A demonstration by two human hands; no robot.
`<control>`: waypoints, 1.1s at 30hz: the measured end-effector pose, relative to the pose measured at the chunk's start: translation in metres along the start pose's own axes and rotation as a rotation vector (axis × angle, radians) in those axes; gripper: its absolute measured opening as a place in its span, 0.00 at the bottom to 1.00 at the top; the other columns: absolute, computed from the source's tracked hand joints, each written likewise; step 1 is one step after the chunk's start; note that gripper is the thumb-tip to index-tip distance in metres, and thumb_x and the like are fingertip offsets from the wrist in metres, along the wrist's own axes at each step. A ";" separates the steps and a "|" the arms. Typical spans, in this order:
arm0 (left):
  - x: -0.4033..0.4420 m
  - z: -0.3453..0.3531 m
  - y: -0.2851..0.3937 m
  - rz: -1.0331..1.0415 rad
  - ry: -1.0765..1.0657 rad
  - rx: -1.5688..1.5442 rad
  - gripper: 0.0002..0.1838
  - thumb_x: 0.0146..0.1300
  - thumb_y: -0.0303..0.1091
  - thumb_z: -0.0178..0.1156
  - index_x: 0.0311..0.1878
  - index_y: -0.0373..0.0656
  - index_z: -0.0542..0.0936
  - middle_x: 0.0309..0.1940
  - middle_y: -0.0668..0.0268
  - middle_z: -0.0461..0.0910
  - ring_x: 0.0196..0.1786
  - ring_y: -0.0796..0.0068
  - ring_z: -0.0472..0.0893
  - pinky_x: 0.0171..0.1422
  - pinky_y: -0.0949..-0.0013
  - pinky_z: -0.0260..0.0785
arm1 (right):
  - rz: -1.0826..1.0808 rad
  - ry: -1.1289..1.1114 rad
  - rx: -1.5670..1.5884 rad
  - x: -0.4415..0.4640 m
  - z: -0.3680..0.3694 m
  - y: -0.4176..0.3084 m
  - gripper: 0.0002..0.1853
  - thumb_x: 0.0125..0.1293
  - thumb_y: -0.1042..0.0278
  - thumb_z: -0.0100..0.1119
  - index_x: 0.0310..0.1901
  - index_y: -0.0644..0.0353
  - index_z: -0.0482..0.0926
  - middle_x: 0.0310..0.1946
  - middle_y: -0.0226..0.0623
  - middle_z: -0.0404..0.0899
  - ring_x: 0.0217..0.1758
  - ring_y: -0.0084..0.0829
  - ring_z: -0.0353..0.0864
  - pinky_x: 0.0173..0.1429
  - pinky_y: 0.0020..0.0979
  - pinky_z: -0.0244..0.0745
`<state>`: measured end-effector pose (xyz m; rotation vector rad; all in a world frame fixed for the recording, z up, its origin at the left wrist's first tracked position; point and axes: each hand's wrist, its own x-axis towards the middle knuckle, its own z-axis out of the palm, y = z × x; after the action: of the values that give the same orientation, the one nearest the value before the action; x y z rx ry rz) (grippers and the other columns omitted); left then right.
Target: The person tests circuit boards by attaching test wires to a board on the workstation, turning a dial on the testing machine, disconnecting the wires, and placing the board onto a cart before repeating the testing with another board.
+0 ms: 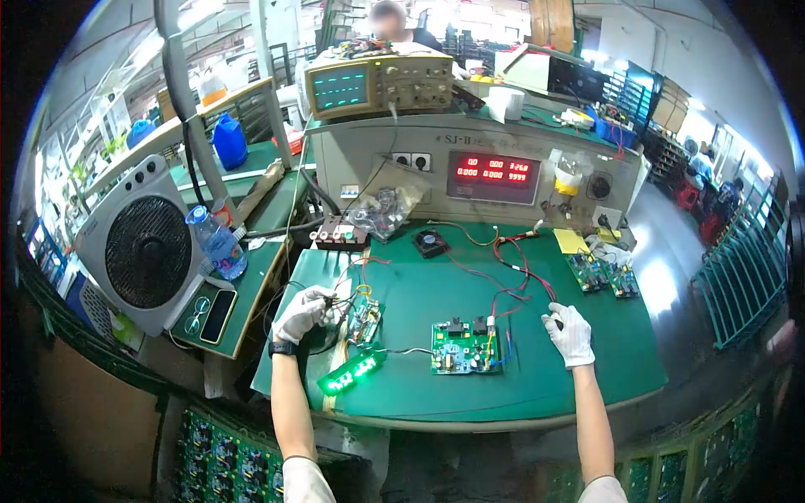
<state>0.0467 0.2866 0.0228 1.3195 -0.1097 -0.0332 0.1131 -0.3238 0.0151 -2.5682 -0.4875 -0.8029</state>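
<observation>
My left hand (305,315), in a white glove, is closed in a pinch at the left of the green mat. Thin dark wires run around its fingertips, and what they pinch is too small to make out. Just right of it lies a small circuit board (366,322). Below, a display board (352,372) glows with green digits and is wired to a larger green circuit board (464,347). My gloved right hand (572,335) is curled at the mat's right side, a small dark thing at its fingertips. Red and black wires (528,272) lead towards it.
Behind the mat stands a grey test console (352,151) with a red readout (493,178), an oscilloscope (377,82) on top. A small black fan (429,243) and more boards (600,275) lie on the green mat (402,394). Left are a large fan (147,239), bottle (216,243) and phone (218,317).
</observation>
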 end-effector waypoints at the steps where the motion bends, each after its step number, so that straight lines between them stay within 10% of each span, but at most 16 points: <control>1: 0.000 0.000 -0.001 0.006 0.024 -0.003 0.14 0.69 0.29 0.62 0.56 0.37 0.83 0.35 0.65 0.85 0.29 0.78 0.80 0.34 0.75 0.72 | -0.012 0.011 -0.001 0.000 0.000 -0.001 0.19 0.69 0.47 0.69 0.50 0.54 0.86 0.34 0.41 0.82 0.38 0.46 0.85 0.42 0.44 0.81; 15: 0.004 -0.006 -0.004 0.007 0.090 0.156 0.13 0.70 0.22 0.56 0.54 0.36 0.84 0.33 0.66 0.83 0.28 0.79 0.79 0.35 0.74 0.72 | -0.026 -0.014 -0.024 0.003 0.001 0.000 0.19 0.69 0.49 0.69 0.52 0.53 0.84 0.34 0.39 0.81 0.39 0.44 0.84 0.43 0.43 0.80; 20: 0.000 0.013 0.005 0.013 0.267 0.337 0.13 0.75 0.25 0.55 0.56 0.38 0.85 0.39 0.71 0.84 0.32 0.84 0.77 0.36 0.76 0.70 | 0.035 -0.035 -0.031 0.010 -0.019 -0.025 0.16 0.67 0.49 0.70 0.32 0.53 0.86 0.44 0.36 0.89 0.39 0.40 0.86 0.41 0.41 0.82; 23: -0.001 0.002 -0.006 0.031 0.247 0.194 0.15 0.74 0.24 0.54 0.60 0.38 0.81 0.40 0.67 0.82 0.29 0.81 0.75 0.34 0.77 0.67 | 0.039 0.049 -0.012 0.005 -0.019 -0.017 0.22 0.66 0.48 0.70 0.58 0.46 0.85 0.32 0.39 0.79 0.34 0.45 0.84 0.37 0.45 0.81; 29: -0.006 -0.008 0.006 0.055 0.146 0.376 0.32 0.78 0.59 0.57 0.67 0.38 0.80 0.28 0.74 0.72 0.25 0.82 0.70 0.33 0.75 0.65 | -0.127 0.446 -0.179 0.123 -0.037 0.069 0.12 0.70 0.61 0.66 0.51 0.51 0.82 0.41 0.45 0.80 0.41 0.50 0.86 0.44 0.49 0.83; 33: -0.001 -0.007 0.010 0.108 0.267 0.790 0.34 0.80 0.59 0.55 0.70 0.37 0.81 0.23 0.76 0.69 0.22 0.86 0.69 0.28 0.77 0.63 | 0.069 0.221 -0.244 0.228 -0.043 0.143 0.19 0.69 0.52 0.67 0.58 0.46 0.77 0.50 0.50 0.76 0.53 0.53 0.81 0.55 0.52 0.79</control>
<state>0.0459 0.2962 0.0302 2.0894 0.0425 0.3063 0.3329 -0.4201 0.1451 -2.6516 -0.2443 -1.1682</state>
